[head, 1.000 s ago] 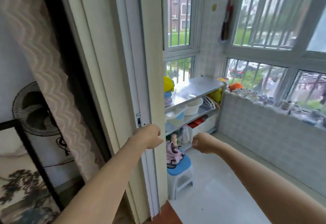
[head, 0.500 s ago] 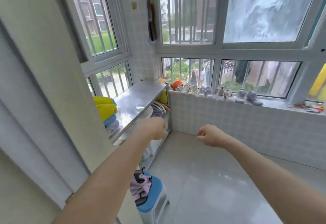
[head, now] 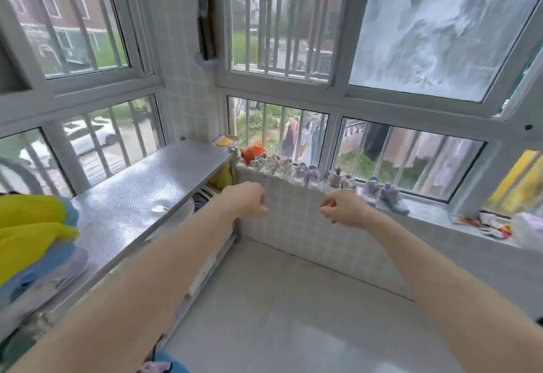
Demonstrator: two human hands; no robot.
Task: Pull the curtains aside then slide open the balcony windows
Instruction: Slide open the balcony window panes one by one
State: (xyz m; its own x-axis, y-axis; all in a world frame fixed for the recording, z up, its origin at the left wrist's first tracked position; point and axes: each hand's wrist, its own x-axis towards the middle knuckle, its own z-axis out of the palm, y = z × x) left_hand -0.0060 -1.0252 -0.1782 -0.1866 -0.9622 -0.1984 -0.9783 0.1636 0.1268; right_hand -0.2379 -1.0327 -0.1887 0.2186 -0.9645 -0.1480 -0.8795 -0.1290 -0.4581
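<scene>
I am on the balcony facing its corner. White-framed balcony windows [head: 280, 19] with bars outside run across the far wall, and one upper pane [head: 435, 25] is covered with a frosted film. More windows [head: 73, 19] line the left wall. No curtain is in view. My left hand [head: 246, 200] and my right hand [head: 345, 209] are stretched forward at waist height, both loosely curled and holding nothing, well short of the window frames.
A metal shelf unit [head: 152, 184] runs along the left wall with yellow and blue things [head: 32, 234] piled on it. Several small shoes [head: 305, 171] line the tiled sill [head: 426, 216]. A low tiled wall [head: 293, 219] stands ahead over grey floor [head: 293, 314].
I have passed the sliding door frame and turned right into the balcony. The curtain and doorway have left the view. Both arms stay stretched forward, hands curled.
</scene>
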